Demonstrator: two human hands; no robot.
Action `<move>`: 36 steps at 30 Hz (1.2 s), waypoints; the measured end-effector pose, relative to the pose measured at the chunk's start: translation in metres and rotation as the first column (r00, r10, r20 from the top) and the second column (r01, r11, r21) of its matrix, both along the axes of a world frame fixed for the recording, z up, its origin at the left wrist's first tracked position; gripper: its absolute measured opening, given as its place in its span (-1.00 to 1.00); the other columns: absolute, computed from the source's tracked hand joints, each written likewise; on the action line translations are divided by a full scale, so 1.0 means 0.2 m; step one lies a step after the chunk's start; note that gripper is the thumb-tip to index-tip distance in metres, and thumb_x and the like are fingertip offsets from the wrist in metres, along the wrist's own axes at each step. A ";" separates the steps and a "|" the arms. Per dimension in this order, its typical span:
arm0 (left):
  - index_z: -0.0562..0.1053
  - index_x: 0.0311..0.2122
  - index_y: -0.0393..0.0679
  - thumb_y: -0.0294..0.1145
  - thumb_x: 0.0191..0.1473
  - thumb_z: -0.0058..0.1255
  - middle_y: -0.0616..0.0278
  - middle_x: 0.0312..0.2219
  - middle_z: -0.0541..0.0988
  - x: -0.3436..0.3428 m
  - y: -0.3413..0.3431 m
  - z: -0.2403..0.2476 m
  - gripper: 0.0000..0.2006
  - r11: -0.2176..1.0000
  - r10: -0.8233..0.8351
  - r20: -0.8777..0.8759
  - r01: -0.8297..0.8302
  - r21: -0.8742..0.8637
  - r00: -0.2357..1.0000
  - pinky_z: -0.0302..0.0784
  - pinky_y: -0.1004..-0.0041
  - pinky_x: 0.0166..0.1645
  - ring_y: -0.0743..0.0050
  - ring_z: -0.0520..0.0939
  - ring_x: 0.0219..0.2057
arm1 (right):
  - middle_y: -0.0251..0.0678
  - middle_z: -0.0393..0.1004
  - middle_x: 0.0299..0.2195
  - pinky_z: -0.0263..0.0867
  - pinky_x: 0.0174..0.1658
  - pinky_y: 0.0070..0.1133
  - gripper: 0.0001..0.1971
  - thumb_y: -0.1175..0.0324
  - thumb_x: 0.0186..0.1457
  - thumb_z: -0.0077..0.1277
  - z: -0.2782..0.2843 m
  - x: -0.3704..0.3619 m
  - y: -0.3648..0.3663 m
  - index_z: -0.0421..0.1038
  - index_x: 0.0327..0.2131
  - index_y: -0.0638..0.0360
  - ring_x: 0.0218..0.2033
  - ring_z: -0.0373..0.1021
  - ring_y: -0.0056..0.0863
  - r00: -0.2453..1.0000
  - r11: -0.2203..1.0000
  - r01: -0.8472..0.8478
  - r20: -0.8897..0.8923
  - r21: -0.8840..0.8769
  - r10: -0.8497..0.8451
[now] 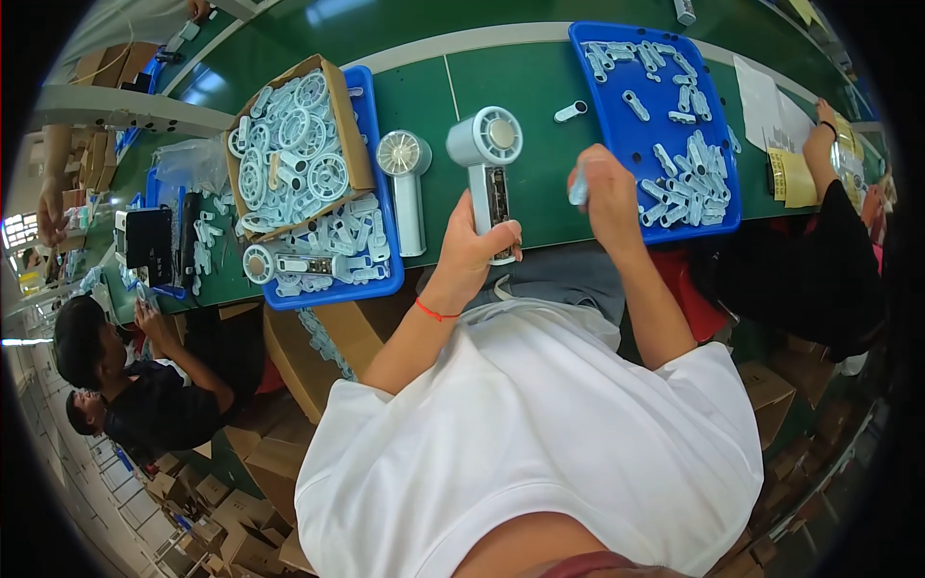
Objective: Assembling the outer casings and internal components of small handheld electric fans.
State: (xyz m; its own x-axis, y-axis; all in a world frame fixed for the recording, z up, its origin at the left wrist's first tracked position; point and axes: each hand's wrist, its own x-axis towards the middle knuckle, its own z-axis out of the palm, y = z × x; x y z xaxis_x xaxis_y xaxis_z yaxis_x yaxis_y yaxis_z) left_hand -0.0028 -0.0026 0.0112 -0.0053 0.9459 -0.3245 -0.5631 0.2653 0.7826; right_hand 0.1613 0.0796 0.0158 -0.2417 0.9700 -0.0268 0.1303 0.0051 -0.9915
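Note:
My left hand [472, 246] is wrapped round the lower handle of a pale blue handheld fan [485, 140], which stands upright with its round head away from me. The handle's front is uncovered, and dark inner parts show in it. To the right, my right hand [611, 197] is closed on a small pale blue plastic piece [578, 187], mostly hidden by the fingers and a little blurred. The two hands are apart. Left of the held fan, a second handheld fan [409, 193] lies on the green table [540, 173].
A blue tray [605, 125] at right holds many small plastic parts. One loose part [570, 112] lies beside it. At left, a cardboard box [353, 125] of fan rings sits in another blue tray [364, 294], with a third fan [289, 264] on its parts. Co-workers sit on both sides.

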 end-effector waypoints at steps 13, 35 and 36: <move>0.20 -0.15 -0.24 -0.52 -0.13 0.08 0.24 -0.45 0.37 -0.04 -0.06 -0.11 -0.59 0.993 0.113 -0.035 -0.114 -0.011 0.993 0.50 0.49 -0.50 0.52 0.48 -0.49 | -0.33 0.33 -0.49 0.24 -0.42 -0.50 -0.82 0.38 -0.14 -0.05 -0.14 -0.01 0.05 0.34 -0.38 0.14 -0.43 0.32 -0.40 0.417 0.550 -0.720 0.897 0.424 -0.145; 0.11 0.02 -0.23 -0.26 -0.13 0.20 0.15 -0.17 0.38 -0.01 0.02 -0.12 -0.34 0.978 0.011 -0.076 0.005 0.208 0.997 0.47 0.48 -0.27 0.44 0.50 -0.23 | -0.29 0.47 -0.39 0.31 -0.41 -0.71 -0.67 0.52 -0.02 -0.01 0.12 -0.10 -0.08 0.34 -0.12 0.37 -0.44 0.37 -0.66 0.969 0.937 -0.246 -0.068 -0.247 0.236; 0.11 0.02 -0.23 -0.26 -0.13 0.20 0.15 -0.17 0.38 -0.01 0.02 -0.13 -0.34 0.978 0.000 -0.075 0.016 0.208 0.997 0.47 0.48 -0.27 0.44 0.50 -0.23 | -0.29 0.47 -0.39 0.31 -0.41 -0.71 -0.67 0.52 -0.02 -0.01 0.12 -0.09 -0.08 0.34 -0.12 0.37 -0.44 0.37 -0.66 0.972 0.940 -0.235 -0.067 -0.249 0.225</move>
